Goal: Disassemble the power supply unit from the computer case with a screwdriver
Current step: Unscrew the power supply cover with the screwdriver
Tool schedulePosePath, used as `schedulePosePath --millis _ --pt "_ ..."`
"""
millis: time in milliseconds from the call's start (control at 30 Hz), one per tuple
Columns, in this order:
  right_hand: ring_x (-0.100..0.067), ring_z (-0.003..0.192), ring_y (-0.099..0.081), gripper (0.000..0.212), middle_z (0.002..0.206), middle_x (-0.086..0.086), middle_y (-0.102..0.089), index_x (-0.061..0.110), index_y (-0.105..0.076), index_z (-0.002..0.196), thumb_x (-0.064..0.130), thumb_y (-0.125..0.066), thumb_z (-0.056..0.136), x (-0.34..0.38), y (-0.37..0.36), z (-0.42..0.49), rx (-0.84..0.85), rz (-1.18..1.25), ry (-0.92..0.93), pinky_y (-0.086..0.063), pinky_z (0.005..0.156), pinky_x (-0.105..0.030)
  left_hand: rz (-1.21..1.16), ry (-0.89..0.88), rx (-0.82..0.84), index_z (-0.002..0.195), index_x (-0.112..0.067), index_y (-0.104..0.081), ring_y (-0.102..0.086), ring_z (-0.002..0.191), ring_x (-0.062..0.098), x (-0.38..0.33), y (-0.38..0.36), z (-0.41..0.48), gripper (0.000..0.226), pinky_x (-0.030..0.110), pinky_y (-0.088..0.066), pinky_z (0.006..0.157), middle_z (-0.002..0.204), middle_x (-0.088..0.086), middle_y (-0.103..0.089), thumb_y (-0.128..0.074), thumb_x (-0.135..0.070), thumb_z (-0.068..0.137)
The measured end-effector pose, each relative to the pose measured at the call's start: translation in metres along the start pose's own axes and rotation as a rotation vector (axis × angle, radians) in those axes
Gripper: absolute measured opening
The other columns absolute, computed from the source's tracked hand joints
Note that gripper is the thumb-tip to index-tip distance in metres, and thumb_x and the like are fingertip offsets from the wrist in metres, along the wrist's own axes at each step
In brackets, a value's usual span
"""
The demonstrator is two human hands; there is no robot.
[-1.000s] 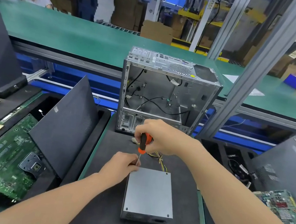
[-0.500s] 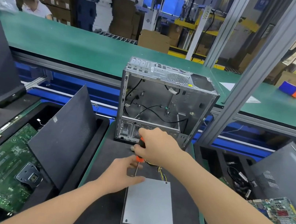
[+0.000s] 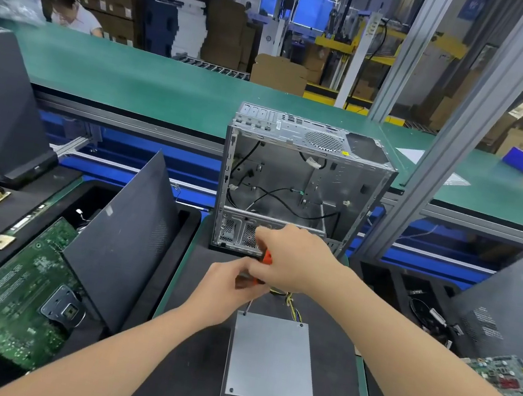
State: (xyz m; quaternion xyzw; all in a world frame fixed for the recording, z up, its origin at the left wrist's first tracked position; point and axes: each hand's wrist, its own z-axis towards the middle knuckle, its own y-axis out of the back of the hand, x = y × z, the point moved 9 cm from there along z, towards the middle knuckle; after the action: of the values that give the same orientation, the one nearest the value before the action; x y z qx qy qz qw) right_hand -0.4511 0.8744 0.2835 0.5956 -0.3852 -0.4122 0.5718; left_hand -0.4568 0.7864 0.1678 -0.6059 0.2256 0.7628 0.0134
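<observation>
The right hand [image 3: 295,260] fingers curl round the orange screwdriver [image 3: 266,259] handle; the left hand [image 3: 222,293] fingers pinch it lower down. Its tip sits on the upper-left corner of the power supply unit [image 3: 273,359], flat on the worktop [image 3: 193,374] at lower centre, below the computer case [image 3: 307,177].

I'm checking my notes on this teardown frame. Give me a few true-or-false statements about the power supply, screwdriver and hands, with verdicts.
1. The power supply unit lies on the black mat, outside the computer case. True.
2. The screwdriver tip sits at the unit's near right corner. False: it is at the far left corner.
3. The right hand grips the screwdriver's orange handle. True.
4. The left hand rests flat on top of the unit. False: it holds the screwdriver just below the right hand.
</observation>
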Motion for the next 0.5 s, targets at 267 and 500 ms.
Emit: schedulePosePath --millis 267,500 --pt "-0.031 0.071 -0.052 0.028 0.070 0.000 -0.039 0.015 -0.043 0.080 0.035 -0.052 0.097 -0.003 -0.008 0.010 0.021 -0.103 -0.137 -0.039 0.061 -0.034 0.016 0.008 0.118 0.109 -0.038 -0.074 -0.073 0.099 0.004 -0.004 -0.006 0.002 0.017 0.019 -0.057 0.087 0.103 -0.016 -0.077 -0.075 -0.033 0.093" --pt "-0.025 0.085 -0.061 0.014 0.085 0.002 -0.057 0.020 -0.060 0.094 0.028 -0.068 0.087 0.008 -0.007 0.013 0.077 0.077 0.106 -0.044 0.058 -0.032 0.023 0.042 0.182 0.111 -0.037 -0.072 -0.071 0.104 -0.003 0.000 -0.006 0.006 0.016 0.027 -0.054 0.093 0.107 -0.020 -0.077 -0.074 -0.034 0.095"
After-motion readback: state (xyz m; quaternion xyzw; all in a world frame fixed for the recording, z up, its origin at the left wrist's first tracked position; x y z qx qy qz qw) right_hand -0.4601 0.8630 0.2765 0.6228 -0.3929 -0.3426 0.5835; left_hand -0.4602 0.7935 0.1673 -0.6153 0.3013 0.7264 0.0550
